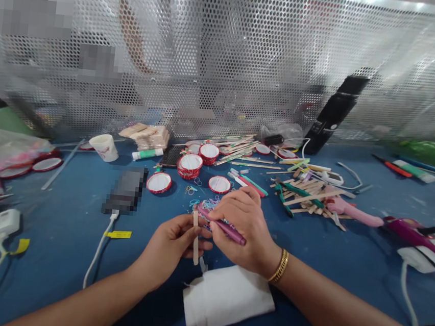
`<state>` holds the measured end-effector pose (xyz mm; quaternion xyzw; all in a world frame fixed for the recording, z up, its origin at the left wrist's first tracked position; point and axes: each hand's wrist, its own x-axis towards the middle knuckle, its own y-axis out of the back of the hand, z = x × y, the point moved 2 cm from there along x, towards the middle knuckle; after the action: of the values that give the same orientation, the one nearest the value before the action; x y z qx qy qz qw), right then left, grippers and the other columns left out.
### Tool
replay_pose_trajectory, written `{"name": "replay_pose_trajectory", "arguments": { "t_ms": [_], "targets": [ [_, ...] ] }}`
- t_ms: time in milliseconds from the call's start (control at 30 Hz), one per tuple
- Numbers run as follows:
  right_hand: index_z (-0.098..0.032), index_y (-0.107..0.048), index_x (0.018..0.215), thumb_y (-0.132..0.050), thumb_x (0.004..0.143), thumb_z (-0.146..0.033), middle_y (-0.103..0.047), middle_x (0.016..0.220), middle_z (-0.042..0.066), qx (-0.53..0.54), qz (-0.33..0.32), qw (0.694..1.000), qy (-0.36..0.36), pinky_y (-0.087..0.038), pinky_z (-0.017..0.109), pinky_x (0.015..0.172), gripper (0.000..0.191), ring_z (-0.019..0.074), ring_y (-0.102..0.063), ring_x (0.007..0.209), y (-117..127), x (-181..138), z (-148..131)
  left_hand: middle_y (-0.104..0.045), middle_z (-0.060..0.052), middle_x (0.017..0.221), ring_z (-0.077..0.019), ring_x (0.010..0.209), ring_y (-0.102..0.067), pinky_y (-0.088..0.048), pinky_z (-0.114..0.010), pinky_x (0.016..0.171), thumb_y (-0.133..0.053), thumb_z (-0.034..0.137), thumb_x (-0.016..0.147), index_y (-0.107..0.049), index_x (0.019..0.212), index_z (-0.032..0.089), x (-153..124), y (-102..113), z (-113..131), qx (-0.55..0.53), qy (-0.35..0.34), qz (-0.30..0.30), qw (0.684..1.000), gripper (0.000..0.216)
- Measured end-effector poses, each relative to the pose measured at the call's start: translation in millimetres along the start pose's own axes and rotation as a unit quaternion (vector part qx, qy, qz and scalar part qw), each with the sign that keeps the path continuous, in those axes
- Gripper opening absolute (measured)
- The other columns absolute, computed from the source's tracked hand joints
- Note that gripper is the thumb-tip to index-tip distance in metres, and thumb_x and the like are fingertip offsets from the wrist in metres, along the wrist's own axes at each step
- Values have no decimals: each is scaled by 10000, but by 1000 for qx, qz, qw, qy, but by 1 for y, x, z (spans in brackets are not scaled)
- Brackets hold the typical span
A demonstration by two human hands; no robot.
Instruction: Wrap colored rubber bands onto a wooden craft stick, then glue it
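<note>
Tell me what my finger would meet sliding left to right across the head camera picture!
White charger, paper cup, white-and-green tube, left hand with a wooden stick, right hand with a purple pen, gold bracelet, black bottle, purple tool.

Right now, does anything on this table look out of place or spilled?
Small colored loops lie strewn loose near the right hand, possibly spilled; farther right, wooden sticks lie in a jumble with a green-handled tool.

No words or numbers can be read here. The black bottle [329, 120] has a white dot [334, 126] and small pale marks, and the yellow tag [120, 234] on a white cord [98, 251] is too small to read.
</note>
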<state>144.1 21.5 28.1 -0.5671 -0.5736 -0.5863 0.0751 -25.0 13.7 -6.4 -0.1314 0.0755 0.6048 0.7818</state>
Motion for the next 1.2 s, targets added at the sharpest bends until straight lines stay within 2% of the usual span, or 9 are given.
{"name": "replay_pose_trajectory", "arguments": {
  "t_ms": [667, 833, 967, 1200],
  "targets": [
    [-225, -614, 768, -600, 770, -157, -665, 723, -25, -11, 3, 1000, 11, -358, 429, 918, 69, 182, -599, 809, 2, 2, -2, -768, -83, 952, -189, 754, -738, -571, -255, 641, -763, 423, 742, -666, 987, 149, 1, 0, -2, -6, -7, -3, 1000, 380],
    [-229, -605, 762, -594, 770, -164, -664, 713, -28, -13, -15, 1000, 19, -358, 434, 923, 67, 186, -600, 808, 2, 2, -2, -769, -81, 943, -174, 721, -734, -567, -247, 634, -766, 429, 742, -670, 1003, 151, 2, 0, -3, -10, -10, -13, 1000, 392],
    [-228, -609, 773, -619, 754, -155, -670, 733, -25, -19, 13, 1000, 0, -364, 431, 912, 76, 183, -597, 798, 3, 2, 0, -766, -77, 924, -197, 757, -741, -574, -262, 647, -782, 429, 720, -664, 1012, 154, 1, 0, -2, -12, -4, -2, 1000, 418],
    [-250, -642, 888, -581, 874, -189, -710, 816, -42, 44, 12, 999, -21, -377, 402, 904, 87, 138, -638, 774, 3, 0, -2, -757, -71, 906, -190, 747, -738, -582, -267, 654, -761, 408, 748, -662, 990, 153, 0, 0, -2, -18, -1, 5, 1000, 366]
  ]
}}
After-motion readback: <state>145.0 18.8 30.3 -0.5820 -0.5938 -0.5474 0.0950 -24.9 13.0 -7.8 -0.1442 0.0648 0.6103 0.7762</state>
